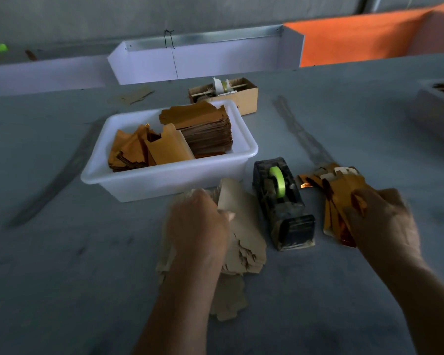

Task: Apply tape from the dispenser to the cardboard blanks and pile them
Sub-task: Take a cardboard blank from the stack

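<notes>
On the grey table (pixel 87 278), a white plastic tub (pixel 169 175) holds stacked brown cardboard blanks (pixel 205 129). Before it, the left hand (pixel 198 226) pinches a pale blank on a loose pile (pixel 244 242). A black tape dispenser (pixel 282 203) with green tape stands between the hands. The right hand (pixel 379 221) grips gold-faced blanks (pixel 336 198).

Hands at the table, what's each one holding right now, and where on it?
The left hand pinches the top cardboard blank at its left edge. The right hand grips the gold-faced blanks at their near end.
</notes>
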### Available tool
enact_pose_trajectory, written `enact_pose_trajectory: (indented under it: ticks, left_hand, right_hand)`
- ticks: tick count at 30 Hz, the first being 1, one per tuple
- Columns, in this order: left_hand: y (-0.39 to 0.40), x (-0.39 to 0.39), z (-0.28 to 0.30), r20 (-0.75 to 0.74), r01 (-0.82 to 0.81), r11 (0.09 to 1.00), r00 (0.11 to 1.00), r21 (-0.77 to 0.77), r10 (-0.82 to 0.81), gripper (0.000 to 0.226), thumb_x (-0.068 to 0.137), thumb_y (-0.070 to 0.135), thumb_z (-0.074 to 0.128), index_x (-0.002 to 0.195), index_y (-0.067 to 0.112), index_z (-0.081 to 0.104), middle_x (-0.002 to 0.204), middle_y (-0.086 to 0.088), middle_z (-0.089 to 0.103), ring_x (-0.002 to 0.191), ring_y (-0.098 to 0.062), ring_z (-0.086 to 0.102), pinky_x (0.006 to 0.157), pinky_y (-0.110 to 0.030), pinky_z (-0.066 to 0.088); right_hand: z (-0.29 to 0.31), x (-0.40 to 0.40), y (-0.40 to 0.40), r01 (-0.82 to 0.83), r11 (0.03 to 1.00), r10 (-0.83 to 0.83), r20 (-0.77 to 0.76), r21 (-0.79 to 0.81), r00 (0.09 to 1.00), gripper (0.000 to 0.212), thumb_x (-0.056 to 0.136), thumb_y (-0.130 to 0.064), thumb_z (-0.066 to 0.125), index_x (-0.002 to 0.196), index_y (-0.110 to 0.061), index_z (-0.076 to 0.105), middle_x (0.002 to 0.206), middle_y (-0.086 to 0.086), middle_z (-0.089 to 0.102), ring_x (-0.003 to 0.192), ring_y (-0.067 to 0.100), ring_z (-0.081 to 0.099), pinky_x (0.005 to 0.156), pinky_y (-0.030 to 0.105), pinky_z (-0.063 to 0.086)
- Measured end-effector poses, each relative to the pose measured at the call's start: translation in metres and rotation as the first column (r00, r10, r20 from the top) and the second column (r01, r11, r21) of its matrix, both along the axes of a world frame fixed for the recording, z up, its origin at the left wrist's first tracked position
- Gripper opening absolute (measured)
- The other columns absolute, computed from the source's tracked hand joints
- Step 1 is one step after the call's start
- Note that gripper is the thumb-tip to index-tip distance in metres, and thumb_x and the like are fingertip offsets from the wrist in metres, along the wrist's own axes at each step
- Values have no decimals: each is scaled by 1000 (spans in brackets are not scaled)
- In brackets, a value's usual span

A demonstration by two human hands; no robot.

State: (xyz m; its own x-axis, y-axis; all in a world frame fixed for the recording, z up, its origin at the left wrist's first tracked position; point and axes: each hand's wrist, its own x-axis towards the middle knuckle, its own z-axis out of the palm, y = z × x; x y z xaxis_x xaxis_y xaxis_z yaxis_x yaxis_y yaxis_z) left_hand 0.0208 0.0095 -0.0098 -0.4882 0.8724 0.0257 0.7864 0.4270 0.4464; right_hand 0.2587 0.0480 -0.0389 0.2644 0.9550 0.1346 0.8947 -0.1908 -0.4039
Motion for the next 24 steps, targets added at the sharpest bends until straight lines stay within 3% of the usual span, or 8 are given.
enact_pose_trajectory:
  ticks: [2,6,8,11,14,18,21,24]
  left_hand:
    - [-3,-4,2,34,13,999,999,33,-14,24,82,41,69,82,21,55,80,3,60,71,-11,54,55,-23,34]
    - [-15,-10,7,217,31,994,975,106,-54,21,86,40,65,79,24,54,75,5,59,65,-4,53,52,-19,33]
    - [-23,-14,13,426,-34,987,904,160,-38,18,84,40,67,81,24,58,74,7,61,66,-3,56,52,-18,34]
    - [-39,-19,22,704,-70,978,704,197,-92,23,75,42,72,79,21,65,68,9,64,68,-9,58,60,-25,40]
    - [-52,-21,24,843,-3,979,509,204,-174,39,57,48,83,72,17,67,63,5,60,69,-17,55,76,-35,42]
    - [-61,-13,24,897,36,975,386,217,-214,30,52,42,81,67,20,67,68,-2,59,70,-19,51,78,-41,39]
    - [-64,-6,23,889,63,976,404,209,-217,34,51,41,88,70,20,68,66,3,63,64,-11,55,70,-33,41]
    - [-65,2,26,889,106,973,397,204,-229,46,52,42,88,87,18,71,81,4,74,73,-12,69,71,-31,49]
  right_hand:
    - [1,0,-4,-25,998,26,-9,53,1000,35,87,-23,62,118,-8,60,124,20,46,115,39,40,88,47,41]
    - [8,-2,-21,-23,972,52,-120,233,991,36,87,-18,63,120,-6,60,126,18,45,115,38,42,91,50,41]
    - [16,-7,-32,-26,950,92,-199,310,976,32,87,-20,61,118,-12,61,124,13,48,110,34,48,87,46,45]
    - [27,-22,-53,-19,934,160,-369,358,916,26,84,-30,58,110,-27,64,116,1,58,96,23,58,77,36,48]
    - [39,-46,-78,-116,962,254,-651,247,716,37,75,-51,57,106,-31,65,96,-8,69,85,11,67,65,19,52]
    - [48,-73,-90,-359,931,171,-948,67,268,43,64,-45,61,103,-27,66,95,-15,70,88,5,67,68,22,57]
    - [42,-79,-86,-328,945,52,-978,-18,202,40,61,-29,62,100,-20,66,87,-9,72,88,15,67,79,35,55]
    - [38,-83,-86,-363,931,34,-984,-33,176,37,62,-24,62,97,-15,69,86,-2,73,84,17,68,75,35,55]
